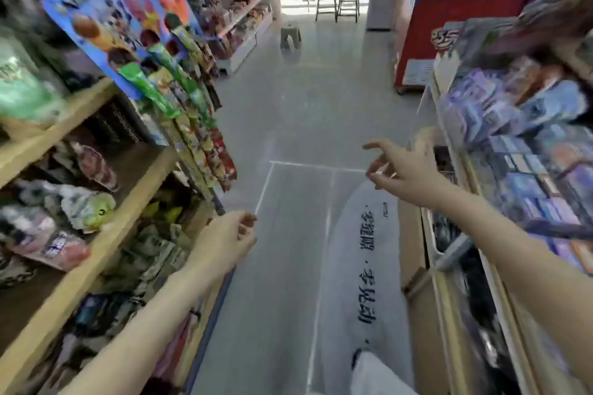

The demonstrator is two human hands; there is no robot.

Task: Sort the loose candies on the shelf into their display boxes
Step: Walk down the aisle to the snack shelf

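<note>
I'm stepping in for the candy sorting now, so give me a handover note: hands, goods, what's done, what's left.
Left hand: loosely curled, holds nothing, beside the wooden shelf.
Right hand: fingers spread, empty, reaching toward the boxed goods on the right-hand rack.
Both hands are over the aisle floor, touching no stock.
Done: cannot tell; the view is blurred.
Left: nothing is in hand yet; loose candies can't be made out.
</note>
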